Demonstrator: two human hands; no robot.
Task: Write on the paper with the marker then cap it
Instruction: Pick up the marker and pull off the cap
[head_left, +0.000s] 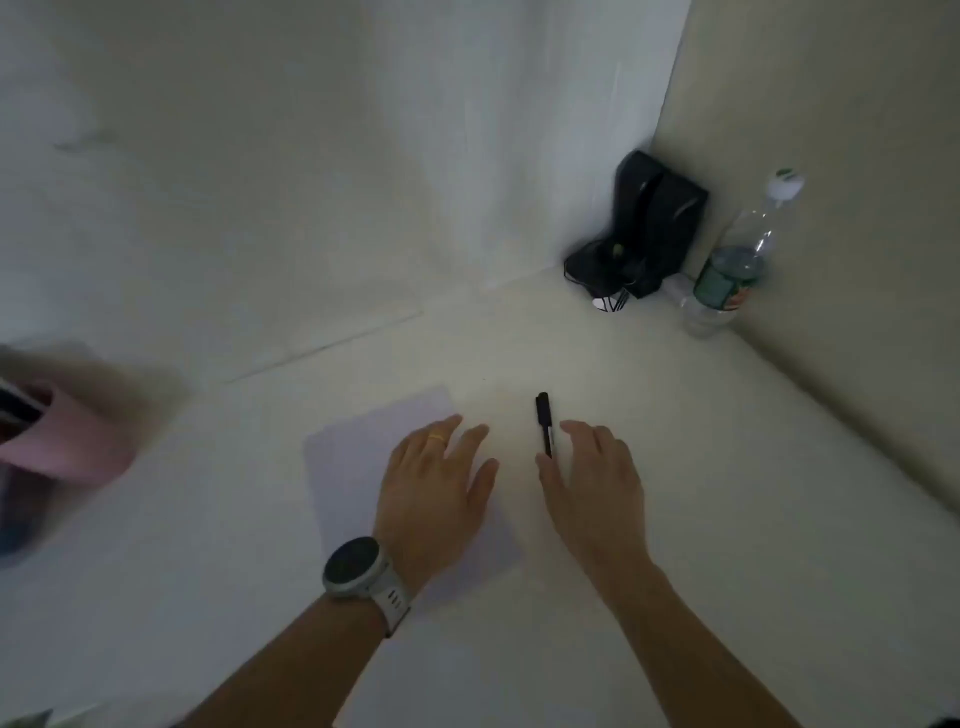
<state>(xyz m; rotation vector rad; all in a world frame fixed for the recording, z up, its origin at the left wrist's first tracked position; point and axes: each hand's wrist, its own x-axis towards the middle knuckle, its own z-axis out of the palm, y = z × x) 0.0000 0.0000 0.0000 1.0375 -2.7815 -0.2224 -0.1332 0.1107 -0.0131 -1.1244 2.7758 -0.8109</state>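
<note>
Resting flat with fingers spread, the left hand presses a pale rectangular paper sheet on the white worktop. The right hand is open and empty. A slim black capped marker lies between both hands, just beside the right fingertips.

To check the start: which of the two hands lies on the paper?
The left hand, with watch and ring, lies on the paper; the right hand is beside the marker.

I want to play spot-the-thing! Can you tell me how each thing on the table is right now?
marker: lying on the table, cap on, not held
paper: flat, looks blank, left hand over it
left hand: open, fingers spread
right hand: open, reaching beside the marker
water bottle: upright, capped, partly full
watch: on the left wrist
</note>
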